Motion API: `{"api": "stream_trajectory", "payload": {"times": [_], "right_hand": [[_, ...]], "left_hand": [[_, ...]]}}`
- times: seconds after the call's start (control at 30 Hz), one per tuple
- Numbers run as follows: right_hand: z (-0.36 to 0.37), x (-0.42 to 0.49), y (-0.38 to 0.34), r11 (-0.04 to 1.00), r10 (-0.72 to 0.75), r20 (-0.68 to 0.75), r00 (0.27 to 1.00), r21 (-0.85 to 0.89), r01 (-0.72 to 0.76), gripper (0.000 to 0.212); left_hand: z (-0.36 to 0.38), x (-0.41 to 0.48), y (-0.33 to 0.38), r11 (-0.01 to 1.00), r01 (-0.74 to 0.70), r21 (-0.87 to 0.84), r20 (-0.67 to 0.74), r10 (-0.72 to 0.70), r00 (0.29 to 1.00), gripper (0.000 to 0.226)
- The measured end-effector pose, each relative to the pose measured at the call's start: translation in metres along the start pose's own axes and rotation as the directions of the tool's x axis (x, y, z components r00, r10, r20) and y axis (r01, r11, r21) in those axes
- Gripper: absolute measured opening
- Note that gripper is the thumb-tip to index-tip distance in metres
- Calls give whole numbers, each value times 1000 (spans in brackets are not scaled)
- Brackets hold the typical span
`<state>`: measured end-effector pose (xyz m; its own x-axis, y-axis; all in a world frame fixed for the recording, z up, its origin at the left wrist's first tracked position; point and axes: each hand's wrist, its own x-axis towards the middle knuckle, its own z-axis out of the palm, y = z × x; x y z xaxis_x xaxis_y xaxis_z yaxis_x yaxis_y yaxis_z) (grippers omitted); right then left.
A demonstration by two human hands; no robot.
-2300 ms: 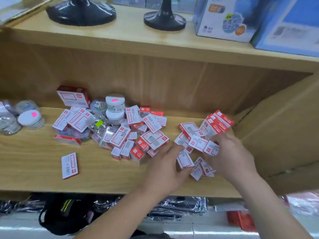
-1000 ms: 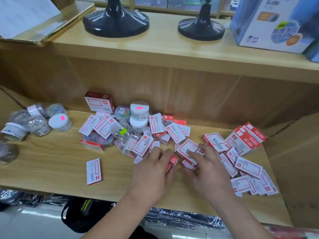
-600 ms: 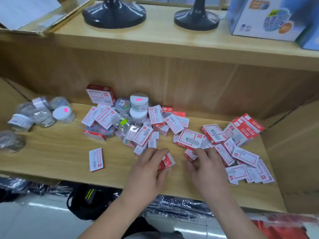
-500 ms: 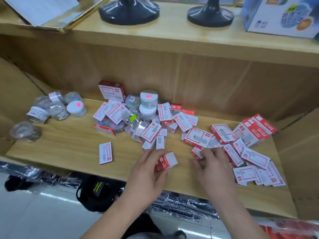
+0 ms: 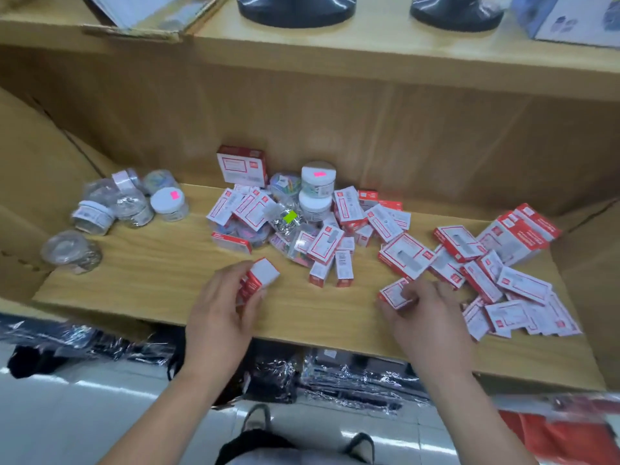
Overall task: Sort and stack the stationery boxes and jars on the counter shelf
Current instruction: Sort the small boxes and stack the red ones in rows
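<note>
Several small red-and-white stationery boxes lie scattered over the wooden shelf [image 5: 161, 280]. My left hand [image 5: 221, 310] grips a small stack of red-and-white boxes [image 5: 260, 278] near the shelf's front, left of the middle. My right hand [image 5: 422, 313] pinches one small box [image 5: 394, 293] at the near edge of the right-hand heap [image 5: 513, 290]. A central pile [image 5: 312, 229] mixes boxes, clear packets of clips and two stacked white-lidded jars [image 5: 317, 189]. More clear jars [image 5: 131, 203] cluster at the far left.
A larger red box [image 5: 242, 165] stands upright against the back panel. Bigger red boxes [image 5: 516, 234] sit at the far right by the side wall. On the upper counter are two black lamp bases [image 5: 295, 11] and a tray. Plastic-wrapped goods lie below the shelf.
My left hand lifted a small stack of boxes out of the pile and carried it leftward along the shelf front. My right hand moved to the heap's near edge and took one box.
</note>
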<state>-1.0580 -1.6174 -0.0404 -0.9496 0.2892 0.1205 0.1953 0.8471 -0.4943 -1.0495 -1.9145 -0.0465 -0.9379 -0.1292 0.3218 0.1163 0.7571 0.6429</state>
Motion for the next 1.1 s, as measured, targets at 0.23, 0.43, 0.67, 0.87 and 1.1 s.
{"api": "stream_trajectory", "payload": {"times": [0.23, 0.43, 0.67, 0.87, 1.1], "right_hand": [[16, -39, -78, 950, -44, -120, 992, 301, 79, 35], [48, -45, -145, 904, -72, -80, 994, 416, 99, 41], [104, -37, -197, 904, -196, 18, 981, 392, 173, 40], [153, -30, -242, 895, -314, 115, 942, 366, 254, 35], [159, -29, -254, 852, -387, 172, 906, 443, 280, 36]], "left_hand": [[-10, 12, -46, 987, -160, -33, 125, 162, 979, 51], [-22, 36, -73, 967, -238, -95, 222, 254, 941, 59], [-68, 48, -135, 996, -82, -33, 66, 84, 994, 59], [-93, 75, -163, 997, -12, 72, 67, 7, 998, 57], [-103, 88, -165, 980, -80, 185, 196, 43, 980, 77]]}}
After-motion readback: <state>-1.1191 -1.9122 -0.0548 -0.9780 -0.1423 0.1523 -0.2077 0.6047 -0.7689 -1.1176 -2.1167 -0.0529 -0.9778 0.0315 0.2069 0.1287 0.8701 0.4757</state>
